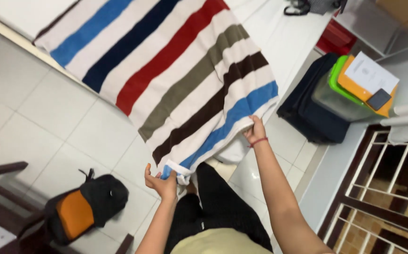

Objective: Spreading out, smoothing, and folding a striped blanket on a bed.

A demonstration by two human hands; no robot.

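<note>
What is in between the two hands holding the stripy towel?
In the head view, the striped towel hangs with its blue-striped bottom edge running between the left hand and the right hand. Each hand grips one end of it.

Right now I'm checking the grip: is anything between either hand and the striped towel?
Nothing visible. The left hand pinches the striped towel at its near corner, and the right hand grips its blue edge directly.

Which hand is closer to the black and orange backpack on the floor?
Left. The left hand holds the striped towel corner just right of the backpack; the right hand grips the towel's edge farther away.
</note>
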